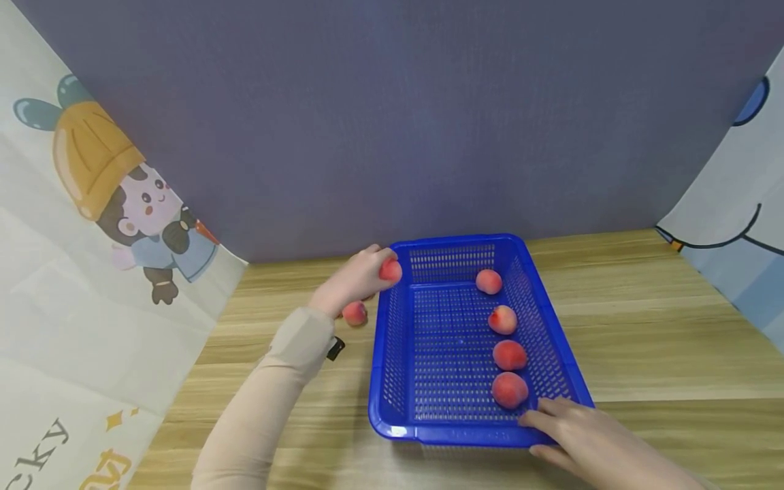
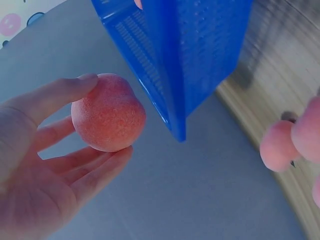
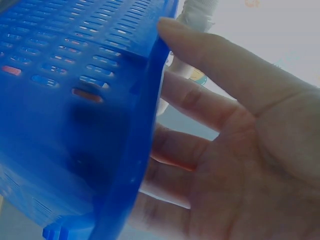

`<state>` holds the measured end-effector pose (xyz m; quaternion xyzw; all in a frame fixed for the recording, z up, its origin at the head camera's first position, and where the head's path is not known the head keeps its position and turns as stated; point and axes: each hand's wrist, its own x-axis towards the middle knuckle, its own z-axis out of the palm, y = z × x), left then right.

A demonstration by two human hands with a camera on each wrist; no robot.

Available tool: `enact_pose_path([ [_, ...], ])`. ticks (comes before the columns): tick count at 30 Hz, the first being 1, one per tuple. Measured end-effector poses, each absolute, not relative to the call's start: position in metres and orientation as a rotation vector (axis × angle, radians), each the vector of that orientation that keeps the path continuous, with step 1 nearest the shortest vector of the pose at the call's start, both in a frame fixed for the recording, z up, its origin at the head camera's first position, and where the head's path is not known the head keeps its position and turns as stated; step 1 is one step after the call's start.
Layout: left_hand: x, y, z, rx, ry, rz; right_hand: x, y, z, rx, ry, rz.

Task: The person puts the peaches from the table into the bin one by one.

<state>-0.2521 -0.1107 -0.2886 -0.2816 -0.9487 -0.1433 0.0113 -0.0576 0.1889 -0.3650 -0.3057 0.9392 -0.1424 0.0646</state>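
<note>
Your left hand (image 1: pixel 366 271) has a peach (image 1: pixel 390 270) pinched between thumb and fingertips at the far left corner of the blue plastic basket (image 1: pixel 462 434). In the left wrist view the fruit sits toward the fingertips, apart from the palm, so a light knock could roll it out of your grip. The basket's edge is just beside it: cross too low and the peach or your knuckles may catch there, dropping the fruit outside onto the table (image 1: pixel 625 327).

Your right hand (image 1: pixel 569 429) grips the basket's near right corner, thumb outside and fingers over the rim. If you pull or lift there, the basket could skid or tip, and the four peaches (image 1: pixel 510 355) lined up along its right side would likely roll out of their row. Let one fall from height and it may bruise, or bounce into that line.

Watch your left sleeve (image 1: pixel 254 408) too: it passes near the loose peach (image 1: pixel 354 314) on the table, left of the basket. The left wrist view shows more peaches clustered there, some cut off by its edge; a low forearm sweep could send them rolling.
</note>
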Motion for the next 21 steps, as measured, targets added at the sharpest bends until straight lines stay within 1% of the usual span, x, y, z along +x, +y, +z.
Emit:
enact_pose_path([
  [11,-0.264,-0.083,-0.290,-0.981,-2.879,-0.384,-0.057,0.189,-0.364,-0.927,2.833,-0.436],
  [21,-0.270,-0.051,-0.290,-0.969,-2.920,-0.290,-0.057,0.190,-0.365,-0.926,2.836,-0.451],
])
